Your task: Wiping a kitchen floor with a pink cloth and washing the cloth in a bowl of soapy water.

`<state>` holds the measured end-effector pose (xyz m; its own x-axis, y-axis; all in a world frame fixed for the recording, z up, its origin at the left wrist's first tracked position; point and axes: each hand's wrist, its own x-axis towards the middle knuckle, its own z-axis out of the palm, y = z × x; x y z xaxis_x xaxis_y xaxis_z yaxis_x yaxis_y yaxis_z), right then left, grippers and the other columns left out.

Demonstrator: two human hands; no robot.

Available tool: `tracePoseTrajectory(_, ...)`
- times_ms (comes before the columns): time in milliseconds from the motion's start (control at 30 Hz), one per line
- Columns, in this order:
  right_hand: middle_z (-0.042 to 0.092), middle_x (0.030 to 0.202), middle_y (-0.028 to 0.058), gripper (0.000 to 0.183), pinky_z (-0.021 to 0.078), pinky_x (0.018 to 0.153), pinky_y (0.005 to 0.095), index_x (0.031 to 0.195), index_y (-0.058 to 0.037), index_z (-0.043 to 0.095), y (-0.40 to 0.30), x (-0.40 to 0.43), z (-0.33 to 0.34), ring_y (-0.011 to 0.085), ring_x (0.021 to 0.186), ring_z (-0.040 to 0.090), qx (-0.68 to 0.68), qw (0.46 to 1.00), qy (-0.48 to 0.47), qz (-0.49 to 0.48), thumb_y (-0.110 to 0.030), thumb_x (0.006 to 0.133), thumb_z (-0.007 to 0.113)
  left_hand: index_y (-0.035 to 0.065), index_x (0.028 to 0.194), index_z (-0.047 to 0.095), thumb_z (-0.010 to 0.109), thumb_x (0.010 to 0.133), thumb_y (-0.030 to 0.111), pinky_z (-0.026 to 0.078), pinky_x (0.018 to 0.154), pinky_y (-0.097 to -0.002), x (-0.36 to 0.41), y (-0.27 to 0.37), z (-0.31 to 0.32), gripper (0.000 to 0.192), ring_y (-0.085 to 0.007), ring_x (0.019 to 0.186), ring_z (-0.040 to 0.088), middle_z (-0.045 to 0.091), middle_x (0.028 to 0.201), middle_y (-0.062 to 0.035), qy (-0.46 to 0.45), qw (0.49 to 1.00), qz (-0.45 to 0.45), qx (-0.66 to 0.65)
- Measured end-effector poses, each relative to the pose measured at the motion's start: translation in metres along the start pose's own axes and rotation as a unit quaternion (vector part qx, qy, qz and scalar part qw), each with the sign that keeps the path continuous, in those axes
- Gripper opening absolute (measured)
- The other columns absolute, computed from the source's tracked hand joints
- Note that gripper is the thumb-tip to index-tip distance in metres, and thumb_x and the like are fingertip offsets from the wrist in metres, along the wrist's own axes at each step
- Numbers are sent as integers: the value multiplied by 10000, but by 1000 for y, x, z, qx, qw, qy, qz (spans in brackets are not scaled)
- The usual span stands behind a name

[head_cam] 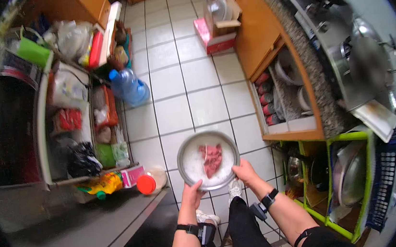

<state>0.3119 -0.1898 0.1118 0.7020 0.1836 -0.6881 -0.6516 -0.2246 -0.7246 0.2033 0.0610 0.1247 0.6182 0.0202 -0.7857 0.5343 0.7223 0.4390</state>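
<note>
A round metal bowl is held level in front of me, above the tiled floor. White grains, which look like rice, fill its bottom, and a piece of red raw meat rests in the middle of them. My left hand grips the near left rim, thumb on top. On the near right rim, my right hand has hold in the same way. The fingers under the bowl are hidden.
Stocked shelves line the left, with a blue water bottle and a red-lidded jar beside them. A gas stove tops the right counter, above a green rack of pots. Boxes stand ahead.
</note>
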Motion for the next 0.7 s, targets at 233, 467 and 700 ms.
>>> tracePoseTrajectory(233,704,784,65,221,510,486,317,1036,12,706,-84,-127,-54,151,582,634,-19,1000,15,-9,-89,864,610,78,1458,482,698,865,-24,630,865,-492,-111,36,80,639,-320,1129,688,645,1324,-141,-14,998,-23,63)
tracePoseTrajectory(467,719,866,111,245,589,556,349,1066,58,689,-184,-176,-109,205,666,691,29,998,-58,26,-95,876,661,57,1418,504,686,826,-54,639,841,-485,-180,105,166,629,-324,1072,704,661,1257,-144,-37,996,-17,76)
tracePoseTrajectory(700,737,962,133,264,633,599,334,1158,59,666,-317,-177,-120,218,724,720,103,989,-97,49,-46,917,686,19,1362,548,654,823,-77,653,815,-458,-165,194,229,558,-309,974,735,691,1173,-151,-42,994,14,99)
